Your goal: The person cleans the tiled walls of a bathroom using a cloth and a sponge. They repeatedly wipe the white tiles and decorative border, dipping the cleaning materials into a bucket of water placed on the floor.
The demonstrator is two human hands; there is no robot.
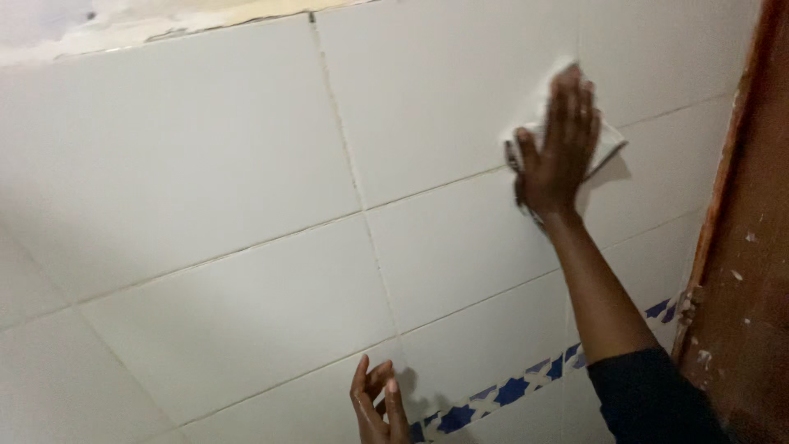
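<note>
Two hands show in the single head view, both against a wall of large white tiles [205, 164]. In the upper right of the frame the right hand [560, 144] lies flat on the wall, fingers spread and pointing up, palm pressing a white cloth [610, 141] against a tile just above a grout line. The cloth is pinned between palm and glaze, not pinched in the fingers; its edges poke out past the fingertips and at the right side of the hand, and a darker fold hangs at the heel of the palm. Laid out flat like this, the hand spreads its pressure over the whole pad of cloth. The forearm rises steeply from the lower right, wrist nearly straight, a dark sleeve [649, 395] pushed back to about the elbow.

At the bottom centre of the frame the left hand [378, 407] is only partly in view, fingers loosely open and curled, holding nothing, its fingertips at or just off the wall; contact is hard to tell. It sits beside a border strip of blue-and-white patterned tile [501, 395] that slants up to the right. A brown wooden door frame [744, 247], flecked white, closes the right edge; rough bare plaster [99, 29] runs above the top tile row, upper left.
</note>
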